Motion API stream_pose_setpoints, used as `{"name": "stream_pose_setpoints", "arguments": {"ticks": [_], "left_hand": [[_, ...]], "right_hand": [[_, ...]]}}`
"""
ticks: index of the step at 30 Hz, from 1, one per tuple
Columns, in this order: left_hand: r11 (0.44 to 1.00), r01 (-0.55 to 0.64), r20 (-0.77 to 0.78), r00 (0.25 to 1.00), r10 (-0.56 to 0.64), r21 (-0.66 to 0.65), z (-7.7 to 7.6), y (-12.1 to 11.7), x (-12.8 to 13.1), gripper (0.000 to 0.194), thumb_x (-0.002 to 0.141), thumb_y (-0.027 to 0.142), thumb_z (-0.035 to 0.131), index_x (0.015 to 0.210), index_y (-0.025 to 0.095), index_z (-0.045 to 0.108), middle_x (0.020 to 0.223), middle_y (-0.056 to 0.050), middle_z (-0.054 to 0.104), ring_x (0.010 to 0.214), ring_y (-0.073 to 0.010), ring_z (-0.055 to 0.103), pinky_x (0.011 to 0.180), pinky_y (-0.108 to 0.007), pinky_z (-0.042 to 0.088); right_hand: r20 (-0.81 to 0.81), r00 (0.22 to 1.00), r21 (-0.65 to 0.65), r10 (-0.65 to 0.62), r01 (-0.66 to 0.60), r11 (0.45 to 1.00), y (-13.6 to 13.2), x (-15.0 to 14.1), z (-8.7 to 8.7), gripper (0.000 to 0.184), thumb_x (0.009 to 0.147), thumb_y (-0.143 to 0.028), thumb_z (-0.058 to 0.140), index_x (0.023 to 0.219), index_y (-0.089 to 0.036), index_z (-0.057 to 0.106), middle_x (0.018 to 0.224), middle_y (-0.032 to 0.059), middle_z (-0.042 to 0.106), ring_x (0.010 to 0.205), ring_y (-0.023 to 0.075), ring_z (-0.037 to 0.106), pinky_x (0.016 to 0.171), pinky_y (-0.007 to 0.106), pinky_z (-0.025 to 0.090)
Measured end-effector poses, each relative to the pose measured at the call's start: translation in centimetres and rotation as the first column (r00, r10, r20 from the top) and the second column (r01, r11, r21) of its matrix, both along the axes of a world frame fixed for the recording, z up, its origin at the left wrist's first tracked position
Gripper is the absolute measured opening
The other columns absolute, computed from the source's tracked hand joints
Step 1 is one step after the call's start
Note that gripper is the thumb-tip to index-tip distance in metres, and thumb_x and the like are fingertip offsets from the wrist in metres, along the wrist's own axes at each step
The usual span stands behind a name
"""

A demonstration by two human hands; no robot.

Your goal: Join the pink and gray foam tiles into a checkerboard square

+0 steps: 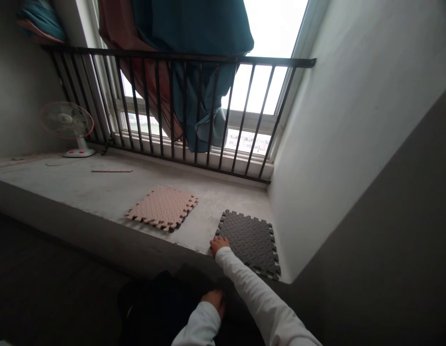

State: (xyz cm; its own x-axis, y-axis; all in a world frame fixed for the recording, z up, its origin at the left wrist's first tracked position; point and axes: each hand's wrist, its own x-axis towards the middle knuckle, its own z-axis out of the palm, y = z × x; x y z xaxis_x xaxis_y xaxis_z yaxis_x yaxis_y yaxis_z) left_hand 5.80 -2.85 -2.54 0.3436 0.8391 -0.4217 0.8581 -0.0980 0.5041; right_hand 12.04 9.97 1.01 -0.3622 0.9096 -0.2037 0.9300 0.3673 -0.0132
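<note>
Right hand (pixel 220 245): loosely curled, pinching nothing, at the edge of the grey foam mat (pixel 248 244).
Left hand (pixel 213 299): state could not be told.
Pink foam mat (pixel 161 209): lay at 9 o'clock from the grey mat.

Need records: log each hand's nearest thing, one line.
Right hand: grey foam mat | Left hand: dark cloth | Also: pink foam mat

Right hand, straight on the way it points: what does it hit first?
Probably the pink interlocking foam mat, ahead of the right hand across the concrete ledge. Depth is hard to judge from this view.
</note>
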Motion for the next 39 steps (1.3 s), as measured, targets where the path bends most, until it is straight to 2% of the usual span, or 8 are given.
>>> {"name": "stream_pose_setpoints", "arguments": {"ticks": [10, 15, 19, 23, 28, 32, 35, 39], "left_hand": [[0.997, 0.057, -0.118, 0.992, -0.051, 0.046, -0.2, -0.1, 0.9, 0.033, 0.073, 0.024, 0.043, 0.104, 0.023, 0.055, 0.108, -0.006, 0.057, 0.102, -0.0182, 0.051, 0.085, -0.03, 0.04], [0.996, 0.069, -0.116, 0.991, -0.064, 0.047, 0.0, -0.2, 1.2, 0.034, 0.072, 0.024, 0.042, 0.103, 0.021, 0.056, 0.108, -0.007, 0.058, 0.101, -0.0204, 0.051, 0.085, -0.033, 0.04], [0.995, 0.102, -0.133, 0.986, -0.098, 0.022, 0.4, -0.4, 1.0, 0.035, 0.073, 0.025, 0.04, 0.105, 0.022, 0.054, 0.11, -0.007, 0.056, 0.103, -0.0212, 0.05, 0.086, -0.034, 0.039], [0.995, 0.093, -0.111, 0.99, -0.09, 0.027, 0.2, -0.2, 0.7, 0.035, 0.073, 0.027, 0.039, 0.105, 0.025, 0.053, 0.11, -0.004, 0.055, 0.104, -0.0194, 0.048, 0.087, -0.034, 0.038], [0.996, -0.05, -0.018, 0.998, 0.052, 0.073, -0.3, 1.2, 0.7, 0.034, 0.072, 0.023, 0.041, 0.103, 0.027, 0.053, 0.11, -0.001, 0.055, 0.104, -0.0159, 0.047, 0.088, -0.027, 0.036], [0.965, -0.219, 0.056, 0.975, 0.213, 0.146, -0.3, 3.7, -0.1, 0.036, 0.071, 0.017, 0.041, 0.104, 0.025, 0.054, 0.11, -0.001, 0.055, 0.104, -0.0136, 0.047, 0.089, -0.023, 0.035], [0.895, -0.376, 0.102, 0.927, 0.361, 0.241, 0.0, 6.6, -1.6, 0.04, 0.069, 0.011, 0.039, 0.105, 0.021, 0.054, 0.112, -0.003, 0.054, 0.105, -0.0137, 0.046, 0.092, -0.022, 0.032], [0.749, -0.546, 0.033, 0.816, 0.578, 0.376, 1.2, 11.2, -4.4, 0.048, 0.066, 0.01, 0.043, 0.114, 0.016, 0.049, 0.122, -0.007, 0.046, 0.11, -0.0179, 0.042, 0.094, -0.026, 0.03]], "right_hand": [[-0.033, 0.999, 0.111, -0.008, 0.011, 0.994, -1.9, 2.7, -0.4, 0.023, 0.077, -0.02, 0.042, 0.096, -0.021, 0.056, 0.104, 0.0093, 0.058, 0.102, 0.0242, 0.044, 0.082, 0.043, 0.033], [-0.092, 0.995, 0.016, -0.042, 0.044, 0.999, -2.1, 2.7, -0.4, 0.03, 0.075, -0.025, 0.047, 0.104, -0.024, 0.054, 0.109, 0.0071, 0.056, 0.106, 0.0234, 0.043, 0.084, 0.04, 0.034], [-0.147, 0.972, 0.012, -0.184, 0.188, 0.982, -1.7, 5.3, 0.6, 0.044, 0.07, -0.026, 0.051, 0.113, -0.027, 0.048, 0.123, 0.0043, 0.047, 0.113, 0.0214, 0.039, 0.088, 0.036, 0.034], [0.001, 0.903, 0.036, -0.429, 0.429, 0.902, -0.6, 11.4, 2.0, 0.032, 0.069, -0.025, 0.052, 0.101, -0.025, 0.057, 0.119, 0.0092, 0.05, 0.111, 0.0262, 0.042, 0.083, 0.04, 0.038], [0.119, 0.818, -0.05, -0.563, 0.572, 0.819, 1.4, 18.8, 1.8, 0.025, 0.062, -0.025, 0.061, 0.086, -0.03, 0.06, 0.108, 0.0096, 0.058, 0.104, 0.0277, 0.05, 0.08, 0.043, 0.041], [0.099, 0.842, -0.141, -0.531, 0.54, 0.83, 2.6, 20.8, 0.7, 0.037, 0.056, -0.028, 0.065, 0.092, -0.025, 0.059, 0.108, 0.0116, 0.059, 0.1, 0.0269, 0.054, 0.08, 0.04, 0.043], [0.118, 0.864, -0.163, -0.49, 0.504, 0.848, 3.1, 20.6, 0.4, 0.049, 0.052, -0.023, 0.066, 0.1, -0.025, 0.057, 0.109, 0.0114, 0.059, 0.099, 0.0289, 0.054, 0.08, 0.042, 0.043], [0.135, 0.87, -0.155, -0.474, 0.491, 0.858, 3.3, 20.3, 0.3, 0.06, 0.054, -0.018, 0.062, 0.112, -0.028, 0.051, 0.112, 0.0103, 0.057, 0.099, 0.0269, 0.054, 0.081, 0.039, 0.043]]}}
